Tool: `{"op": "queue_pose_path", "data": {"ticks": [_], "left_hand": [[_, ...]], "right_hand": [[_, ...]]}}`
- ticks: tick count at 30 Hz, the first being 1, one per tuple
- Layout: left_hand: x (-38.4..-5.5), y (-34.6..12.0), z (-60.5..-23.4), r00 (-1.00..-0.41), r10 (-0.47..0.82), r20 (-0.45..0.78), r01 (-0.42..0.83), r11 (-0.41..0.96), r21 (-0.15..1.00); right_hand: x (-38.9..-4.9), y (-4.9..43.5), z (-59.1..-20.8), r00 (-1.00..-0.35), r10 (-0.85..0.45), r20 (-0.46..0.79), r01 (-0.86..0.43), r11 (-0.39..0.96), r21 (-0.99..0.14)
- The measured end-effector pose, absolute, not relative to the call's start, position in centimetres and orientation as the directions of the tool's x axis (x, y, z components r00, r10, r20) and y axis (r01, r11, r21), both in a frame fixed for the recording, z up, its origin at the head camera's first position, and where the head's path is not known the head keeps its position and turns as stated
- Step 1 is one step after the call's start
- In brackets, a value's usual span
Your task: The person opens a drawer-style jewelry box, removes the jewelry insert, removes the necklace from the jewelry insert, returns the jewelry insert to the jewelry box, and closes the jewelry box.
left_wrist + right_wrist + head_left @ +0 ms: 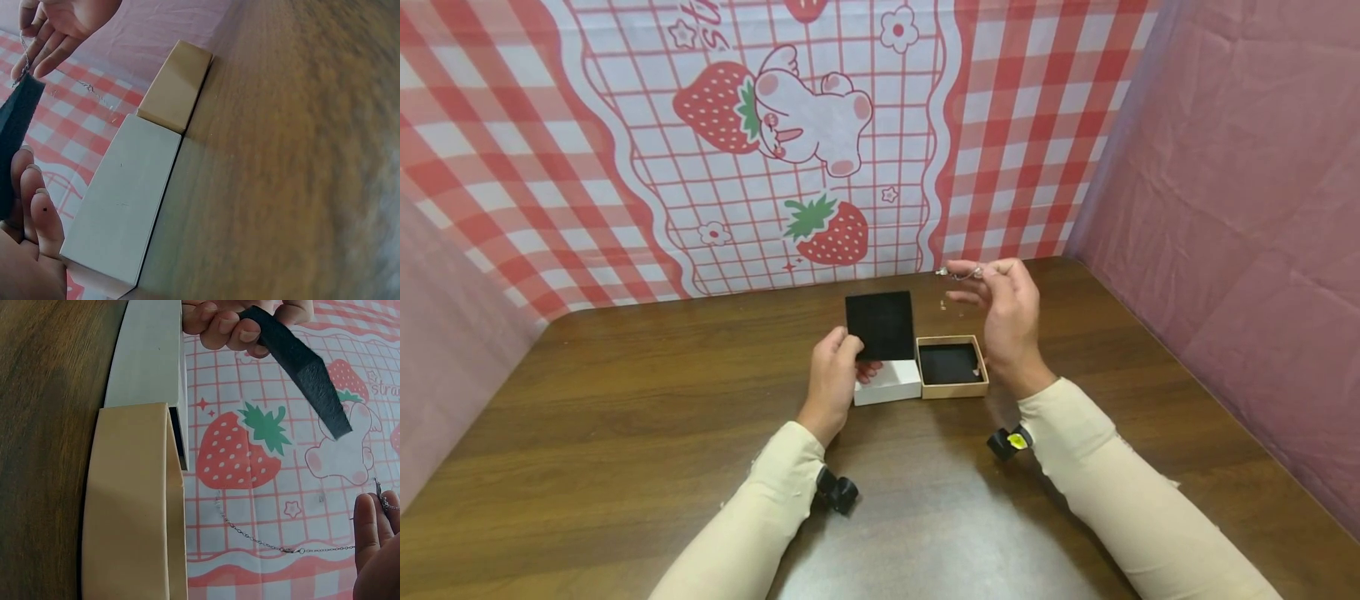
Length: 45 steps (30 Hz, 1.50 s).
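A thin, square black foam pad (880, 325) is held up by my left hand (832, 379), its edge pinched between thumb and fingers. Higher and to the right, my right hand (1013, 321) pinches a fine silver chain (966, 273) between thumb and forefinger, other fingers extended. Part of that chain (256, 540) droops in a loose curve in the right wrist view. Below the pad lies a white box (889, 390) with a red print on top, partly covered by pad and hand. Beside it stands an uncovered tan box (955, 390), black inside, with something small at its right side.
Both boxes sit side by side on the brown wooden table (662, 417). Behind it hangs a red and white checked cloth (1022, 167) with strawberries and a cartoon animal. A pink cloth (1232, 208) closes off the right side.
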<state>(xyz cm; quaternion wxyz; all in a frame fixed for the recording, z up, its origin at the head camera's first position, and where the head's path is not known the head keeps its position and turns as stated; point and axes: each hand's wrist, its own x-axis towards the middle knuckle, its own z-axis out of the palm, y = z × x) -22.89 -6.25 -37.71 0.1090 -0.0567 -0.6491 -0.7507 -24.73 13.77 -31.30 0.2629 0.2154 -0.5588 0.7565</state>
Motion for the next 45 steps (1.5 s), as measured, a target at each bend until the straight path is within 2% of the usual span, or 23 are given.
{"op": "queue_pose_path", "data": {"ticks": [32,45], "left_hand": [[-22.92,-6.25,-37.87,-0.969,-0.087,0.23,0.24,-0.141,0.96],[-22.96,-6.1,-37.87,-0.973,-0.09,0.213,0.225,-0.155,0.962]], "right_hand": [[-24.69,13.91,-31.31,-0.742,0.193,0.643,-0.671,-0.2,-0.714],[-24.91,14.55,-30.81,-0.739,0.248,0.627,-0.671,-0.18,-0.719]]}}
